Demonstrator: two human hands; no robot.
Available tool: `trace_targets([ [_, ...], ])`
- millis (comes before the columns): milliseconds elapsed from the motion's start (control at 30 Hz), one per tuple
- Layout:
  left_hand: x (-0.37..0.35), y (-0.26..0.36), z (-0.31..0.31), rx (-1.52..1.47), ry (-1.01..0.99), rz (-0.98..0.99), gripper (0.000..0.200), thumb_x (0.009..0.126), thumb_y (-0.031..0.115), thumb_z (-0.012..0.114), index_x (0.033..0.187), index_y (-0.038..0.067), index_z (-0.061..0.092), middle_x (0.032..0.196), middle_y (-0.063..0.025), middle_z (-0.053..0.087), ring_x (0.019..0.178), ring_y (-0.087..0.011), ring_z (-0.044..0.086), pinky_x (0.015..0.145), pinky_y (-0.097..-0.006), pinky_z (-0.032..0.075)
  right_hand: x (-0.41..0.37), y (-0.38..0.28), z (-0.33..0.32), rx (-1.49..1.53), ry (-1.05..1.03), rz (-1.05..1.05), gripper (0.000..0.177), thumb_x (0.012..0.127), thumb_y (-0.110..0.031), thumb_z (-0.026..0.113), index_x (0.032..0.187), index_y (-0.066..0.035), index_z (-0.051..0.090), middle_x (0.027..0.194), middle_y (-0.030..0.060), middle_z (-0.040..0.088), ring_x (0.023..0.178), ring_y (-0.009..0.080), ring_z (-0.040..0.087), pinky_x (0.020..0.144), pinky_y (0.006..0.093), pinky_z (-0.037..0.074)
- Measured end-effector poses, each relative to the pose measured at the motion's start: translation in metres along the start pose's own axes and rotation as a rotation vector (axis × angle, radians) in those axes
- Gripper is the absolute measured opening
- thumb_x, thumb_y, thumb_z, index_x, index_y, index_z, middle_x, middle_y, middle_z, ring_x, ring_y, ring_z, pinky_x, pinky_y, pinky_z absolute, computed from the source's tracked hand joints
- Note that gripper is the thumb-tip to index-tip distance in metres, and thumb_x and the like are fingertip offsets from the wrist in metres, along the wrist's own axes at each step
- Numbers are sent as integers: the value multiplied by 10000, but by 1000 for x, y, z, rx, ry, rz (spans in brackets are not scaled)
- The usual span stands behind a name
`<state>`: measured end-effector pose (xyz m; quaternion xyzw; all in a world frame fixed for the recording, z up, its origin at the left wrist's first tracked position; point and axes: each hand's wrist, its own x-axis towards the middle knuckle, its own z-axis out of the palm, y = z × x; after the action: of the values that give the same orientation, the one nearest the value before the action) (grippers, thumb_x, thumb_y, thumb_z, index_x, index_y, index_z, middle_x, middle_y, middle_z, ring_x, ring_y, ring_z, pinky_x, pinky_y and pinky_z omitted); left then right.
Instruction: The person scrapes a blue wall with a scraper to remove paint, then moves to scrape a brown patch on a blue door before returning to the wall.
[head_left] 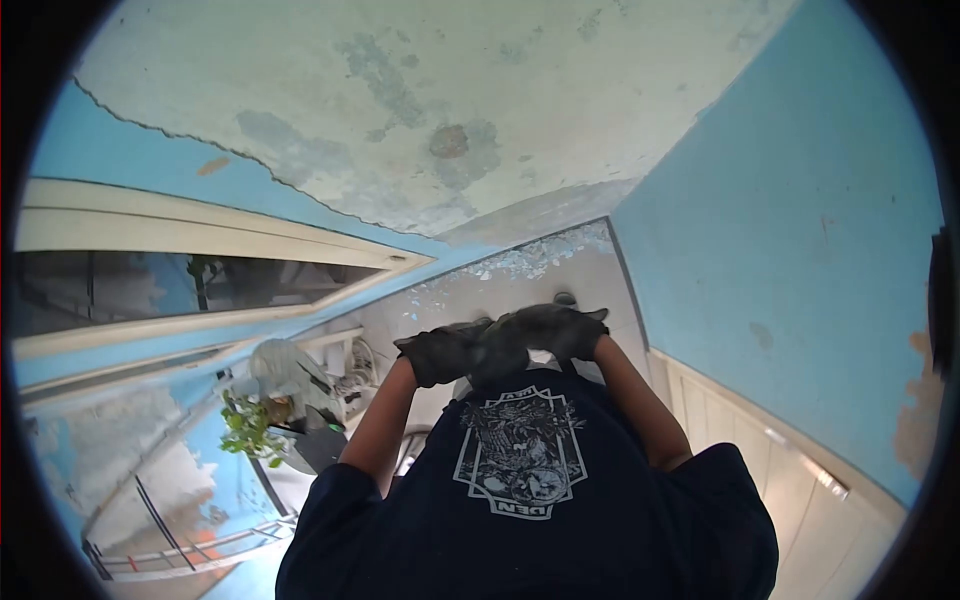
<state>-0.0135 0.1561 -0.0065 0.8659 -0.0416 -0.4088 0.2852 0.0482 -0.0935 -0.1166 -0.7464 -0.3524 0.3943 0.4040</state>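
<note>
Both of my hands wear dark work gloves and meet in front of my waist, above the dark T-shirt [520,450] with its white print. My left hand [440,354] comes in from the left, its fingers running into a blurred dark patch between the hands. Reaching in from the other side, my right hand [555,328] overlaps that patch, with its glove cuff loose at the wrist. I cannot tell whether anything is pinched between them. Beyond the right glove, a dark shoe tip [565,298] shows on the floor.
Paint flakes [535,258] litter the floor along the stripped, patchy wall [400,130]. A blue wall [790,240] with a pale panelled lower part [790,460] rises at right. At left are a cream window frame [200,230], a leafy plant [245,430] and bundled cables [358,372].
</note>
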Motion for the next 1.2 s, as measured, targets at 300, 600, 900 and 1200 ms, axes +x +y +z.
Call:
trace_targets([
  [300, -172, 5, -229, 1186, 1929, 384, 429, 1003, 97, 481, 1423, 26, 529, 1345, -183, 614, 1242, -328, 596, 1114, -445, 429, -14, 49, 80, 1114, 711, 377, 348, 1029, -238, 593, 1331, -71, 630, 1268, 83, 690, 1182, 209, 640, 1015, 373, 485],
  [600, 67, -219, -79, 1296, 458, 188, 608, 997, 392, 479, 1519, 90, 398, 1542, -177, 434, 1439, -336, 388, 1224, -536, 242, 14, 24, 175, 1314, 901, 411, 346, 1046, -242, 551, 1330, -59, 628, 1272, 101, 690, 1189, 206, 641, 988, 380, 499],
  [900, -105, 51, -263, 1269, 1675, 979, 473, 985, 145, 485, 1442, 24, 499, 1412, -183, 573, 1274, -302, 546, 1055, -396, 445, -9, 24, 230, 1504, 977, 535, 346, 1022, -255, 538, 1303, -77, 631, 1235, 65, 698, 1122, 193, 661, 960, 384, 498],
  [1200, 176, -189, -39, 553, -104, 193, 481, 1040, 378, 420, 1383, 68, 555, 1233, -249, 674, 958, -307, 718, 864, -447, 559, 6, 24, 231, 1855, 876, 177, 360, 1032, -260, 551, 1313, -43, 613, 1267, 124, 672, 1143, 265, 651, 967, 428, 504],
])
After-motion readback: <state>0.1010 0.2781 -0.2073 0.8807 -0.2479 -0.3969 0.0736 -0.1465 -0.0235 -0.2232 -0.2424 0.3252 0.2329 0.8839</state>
